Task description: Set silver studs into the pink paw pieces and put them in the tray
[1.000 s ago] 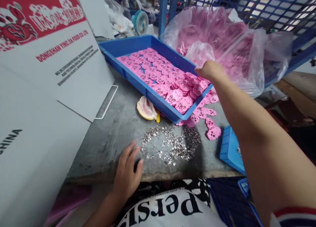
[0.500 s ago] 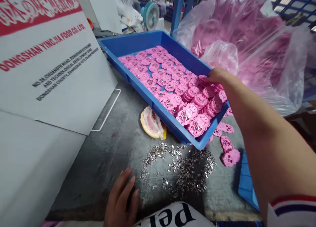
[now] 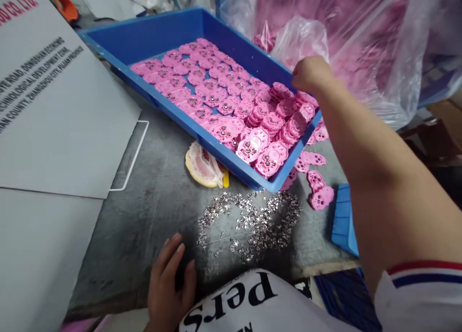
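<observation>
My right hand [image 3: 311,73] is closed on the right-hand rim of a blue plastic tray [image 3: 151,94], its fingers partly hidden behind the rim. Rows of pink scalloped plastic pieces [image 3: 216,97] with small silvery parts on them lie in the tray, stacked thicker near its right corner. My left hand [image 3: 171,274] rests by the table's front edge, fingers apart and holding nothing. To its right, small shiny metal pieces [image 3: 258,221] are scattered on the grey table [image 3: 155,192]. A cut citrus piece with yellow rind [image 3: 204,166] sits partly under the tray's near side.
A white printed carton [image 3: 61,144] stands at the left. Loose pink pieces [image 3: 321,197] lie right of the tray, near a small blue container [image 3: 344,219]. Behind stands a large clear bag [image 3: 375,67] full of pink pieces. An orange round object [image 3: 65,7] is at the back left.
My view has shifted, so the tray, carton and bag appear farther left and higher. My right hand keeps its grip on the tray rim; my left hand stays near the table edge.
</observation>
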A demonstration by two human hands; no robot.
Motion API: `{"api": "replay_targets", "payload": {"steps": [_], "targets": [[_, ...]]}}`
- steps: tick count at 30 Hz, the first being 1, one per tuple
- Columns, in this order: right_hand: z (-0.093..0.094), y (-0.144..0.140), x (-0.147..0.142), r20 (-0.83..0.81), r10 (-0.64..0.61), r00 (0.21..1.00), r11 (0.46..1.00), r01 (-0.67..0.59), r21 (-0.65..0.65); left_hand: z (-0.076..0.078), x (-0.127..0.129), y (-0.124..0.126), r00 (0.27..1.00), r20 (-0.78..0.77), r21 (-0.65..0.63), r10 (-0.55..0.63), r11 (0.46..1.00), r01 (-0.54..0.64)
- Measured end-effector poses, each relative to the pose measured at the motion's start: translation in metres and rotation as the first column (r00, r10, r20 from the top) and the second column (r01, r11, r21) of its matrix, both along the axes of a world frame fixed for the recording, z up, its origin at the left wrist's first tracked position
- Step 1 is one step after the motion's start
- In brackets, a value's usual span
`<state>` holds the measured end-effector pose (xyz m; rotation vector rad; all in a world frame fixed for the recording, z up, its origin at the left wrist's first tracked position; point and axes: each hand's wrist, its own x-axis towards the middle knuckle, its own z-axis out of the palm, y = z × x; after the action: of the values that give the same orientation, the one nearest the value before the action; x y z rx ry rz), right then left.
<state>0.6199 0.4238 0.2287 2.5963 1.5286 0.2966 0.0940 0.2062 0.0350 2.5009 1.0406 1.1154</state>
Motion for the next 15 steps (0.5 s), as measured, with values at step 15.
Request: {"api": "replay_targets", "payload": {"steps": [15], "targets": [[-0.125, -0.137, 0.058, -0.227, -0.155, 0.961, 0.988, 0.157, -0.011, -0.004, 0.008, -0.003, 0.998, -0.056, 0.0, 0.014, 1.0, -0.014]]}}
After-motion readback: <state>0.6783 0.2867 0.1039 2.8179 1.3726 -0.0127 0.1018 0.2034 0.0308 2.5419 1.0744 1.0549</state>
